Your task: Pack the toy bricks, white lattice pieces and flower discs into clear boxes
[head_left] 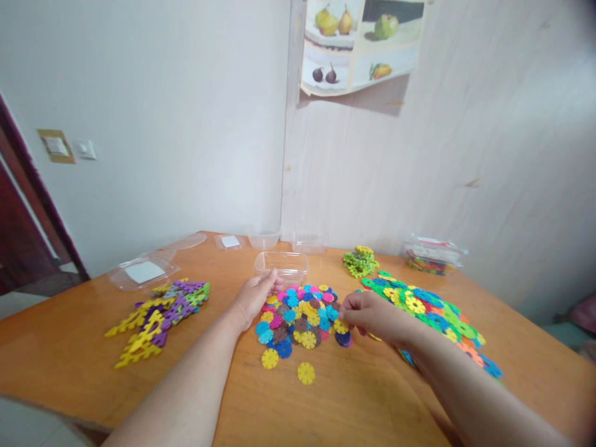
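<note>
A heap of small notched plastic discs [305, 309] in yellow, blue, pink and brown lies in front of me. Behind it stands a clear plastic box [293, 264] with its lid off. My left hand [259, 297] is closed on the box's near left side, thumb uppermost. At the heap's right edge, my right hand [363, 313] has its fingers pinched together beside a yellow disc [341, 326]; whatever is between the fingertips is hidden. Two loose yellow discs, one nearer disc [306, 373] and one at left [269, 358], lie in front of the heap.
Purple and yellow interlocking pieces [162, 316] lie at left. Larger flower-shaped discs [433, 313] spread at right, near a green stack [361, 262]. Clear lids [144, 271], an empty tub [264, 239] and a filled box [433, 253] line the table's back.
</note>
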